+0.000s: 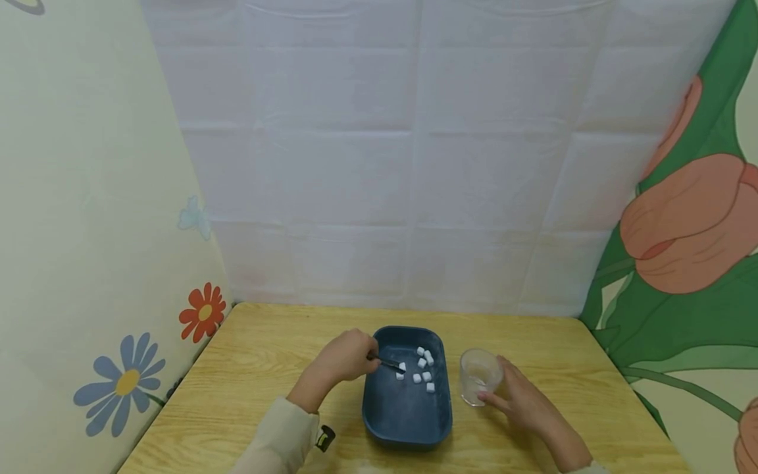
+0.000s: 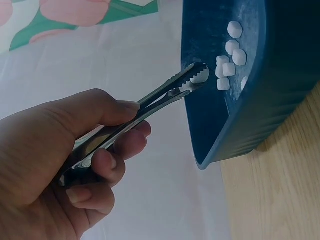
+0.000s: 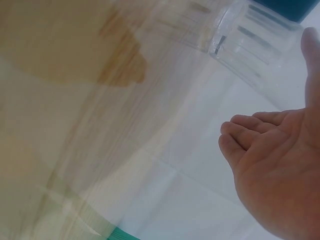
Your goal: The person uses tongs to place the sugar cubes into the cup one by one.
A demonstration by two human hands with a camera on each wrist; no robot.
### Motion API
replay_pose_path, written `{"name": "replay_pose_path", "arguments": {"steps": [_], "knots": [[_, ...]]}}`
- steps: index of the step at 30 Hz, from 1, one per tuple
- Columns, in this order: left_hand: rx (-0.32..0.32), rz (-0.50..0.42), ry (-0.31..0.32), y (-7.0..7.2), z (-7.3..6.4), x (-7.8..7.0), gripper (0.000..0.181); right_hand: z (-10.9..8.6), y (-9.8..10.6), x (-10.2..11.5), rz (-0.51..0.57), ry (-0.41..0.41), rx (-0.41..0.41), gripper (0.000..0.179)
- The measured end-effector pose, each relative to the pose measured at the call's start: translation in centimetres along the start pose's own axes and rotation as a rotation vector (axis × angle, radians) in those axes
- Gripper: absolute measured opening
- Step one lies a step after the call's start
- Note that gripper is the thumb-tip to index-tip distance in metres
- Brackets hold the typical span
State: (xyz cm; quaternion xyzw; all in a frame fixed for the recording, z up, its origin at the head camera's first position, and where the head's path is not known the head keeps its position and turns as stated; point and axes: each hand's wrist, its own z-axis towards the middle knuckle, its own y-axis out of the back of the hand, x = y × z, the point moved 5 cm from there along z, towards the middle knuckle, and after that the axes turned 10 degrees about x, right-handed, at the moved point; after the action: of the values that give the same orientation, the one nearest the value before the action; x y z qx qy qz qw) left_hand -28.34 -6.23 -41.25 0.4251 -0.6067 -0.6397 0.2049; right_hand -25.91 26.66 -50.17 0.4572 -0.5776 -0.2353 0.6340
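Observation:
My left hand grips small metal tongs, thumb on one arm and fingers curled under the other. Between their serrated tips sits a small white rounded cube, at the left part of a dark blue tray. Several more white cubes lie on the tray floor. To the right of the tray stands a clear glass. My right hand is at the glass's right side, thumb toward its front; in the right wrist view its fingers are extended and relaxed.
The tray and glass stand on a wood-grain table. A white sheet hangs behind it, with painted walls on both sides. A small black and yellow object shows by the left sleeve.

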Motion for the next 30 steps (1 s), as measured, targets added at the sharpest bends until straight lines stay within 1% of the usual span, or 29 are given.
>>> {"name": "replay_pose_path", "arguments": {"steps": [6, 11, 20, 26, 30], "knots": [[0.001, -0.009, 0.000, 0.3, 0.1, -0.2, 0.017, -0.1, 0.0, 0.0, -0.007, 0.000, -0.006, 0.100], [-0.010, -0.015, -0.006, 0.5, 0.0, -0.4, 0.013, -0.1, 0.0, 0.1, -0.014, -0.004, -0.010, 0.101], [-0.022, -0.013, -0.010, 1.0, 0.1, -0.8, 0.014, 0.0, 0.0, 0.0, -0.024, -0.016, -0.002, 0.104], [-0.029, -0.030, -0.011, 1.1, 0.1, -0.9, 0.018, 0.0, 0.0, 0.0, -0.023, -0.018, 0.000, 0.103], [-0.033, -0.042, -0.013, 1.2, 0.1, -1.0, 0.014, -0.1, 0.0, 0.1, -0.022, -0.015, -0.002, 0.103]]}}
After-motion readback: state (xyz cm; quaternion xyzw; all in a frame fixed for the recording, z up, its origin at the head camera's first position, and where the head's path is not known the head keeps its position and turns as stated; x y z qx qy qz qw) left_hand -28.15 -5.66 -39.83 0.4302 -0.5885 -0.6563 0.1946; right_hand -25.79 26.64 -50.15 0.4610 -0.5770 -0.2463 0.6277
